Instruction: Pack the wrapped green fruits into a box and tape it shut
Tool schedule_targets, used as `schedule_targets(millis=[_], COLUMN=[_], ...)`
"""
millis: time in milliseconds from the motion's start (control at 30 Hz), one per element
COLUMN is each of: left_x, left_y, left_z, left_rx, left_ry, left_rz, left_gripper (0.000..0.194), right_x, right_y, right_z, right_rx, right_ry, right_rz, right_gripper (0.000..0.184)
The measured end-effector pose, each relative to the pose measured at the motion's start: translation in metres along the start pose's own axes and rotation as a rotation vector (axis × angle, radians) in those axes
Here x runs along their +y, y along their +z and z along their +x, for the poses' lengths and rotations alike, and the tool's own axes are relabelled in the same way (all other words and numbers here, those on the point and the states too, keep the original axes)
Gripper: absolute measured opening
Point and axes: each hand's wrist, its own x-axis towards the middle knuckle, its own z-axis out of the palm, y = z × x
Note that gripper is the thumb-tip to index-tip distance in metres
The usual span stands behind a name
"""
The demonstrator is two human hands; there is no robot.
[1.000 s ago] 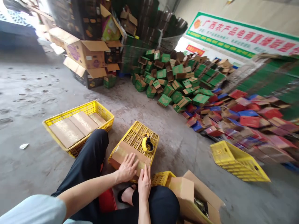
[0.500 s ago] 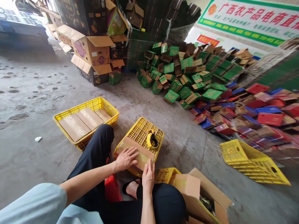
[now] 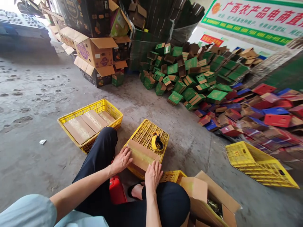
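Note:
A taped cardboard box [image 3: 142, 155] lies on an upturned yellow crate [image 3: 139, 131] in front of my knees. Clear tape runs along its top. At the box's left end rests my left hand [image 3: 121, 160], its fingers stretched over the edge. My right hand [image 3: 153, 174] touches the right end, fingers extended and slightly apart. Both thumbs are hard to make out. Behind the box, on the same crate, sits a yellow and black tape dispenser [image 3: 157, 141].
To the left, a yellow crate [image 3: 62, 119] contains several taped boxes [image 3: 92, 119]. An open carton [image 3: 195, 189] with dark contents stands by my right knee. A red object [image 3: 117, 190] lies between my legs. Another yellow crate [image 3: 260, 164] is tipped at right. Green boxes [image 3: 175, 97] pile up behind.
My left hand has slid from the box's top to its left end. My right hand has turned, and its fingers now lie over the right end. The view has shifted slightly.

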Motion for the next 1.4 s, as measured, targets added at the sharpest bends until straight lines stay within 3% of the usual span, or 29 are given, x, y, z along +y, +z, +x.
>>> schedule_targets(millis=[233, 367, 533, 767, 833, 1000, 1133, 1333, 1400], left_x=[-0.01, -0.017, -0.02, -0.017, -0.017, -0.017, 0.002, 0.063, 0.072], left_y=[-0.012, -0.012, -0.005, -0.009, -0.008, 0.006, 0.025, 0.051, 0.051], left_z=[0.005, 0.007, 0.002, 0.001, 0.001, -0.004, -0.009, -0.008, -0.006], left_rx=[0.043, 0.11, 0.064, -0.006, -0.018, 0.044, 0.062, -0.143, -0.18], left_ry=[-0.103, -0.2, -0.205, -0.23, -0.248, -0.162, -0.093, 0.036, 0.067], left_rz=[-0.199, -0.33, -0.316, -0.271, -0.234, -0.106, 0.02, 0.116, 0.099], left_gripper=[0.039, 0.043, 0.044, 0.045, 0.044, 0.046, 0.063, 0.067, 0.064], right_x=[-0.106, -0.133, -0.106, 0.009, 0.029, 0.026, 0.012, 0.011, 0.014], right_y=[0.029, 0.033, 0.02, 0.0, 0.001, 0.01, 0.007, 0.007, 0.01], right_z=[-0.005, 0.002, 0.008, 0.009, 0.009, 0.003, 0.001, -0.005, -0.007], right_rx=[-0.139, -0.177, -0.154, -0.088, -0.105, -0.078, -0.134, -0.098, -0.065], right_ry=[-0.286, -0.363, -0.35, -0.055, -0.028, 0.016, 0.059, 0.062, 0.037], right_rz=[0.122, 0.18, 0.148, 0.012, 0.034, -0.006, -0.036, -0.02, -0.008], right_gripper=[0.053, 0.054, 0.05, 0.062, 0.064, 0.065, 0.064, 0.065, 0.067])
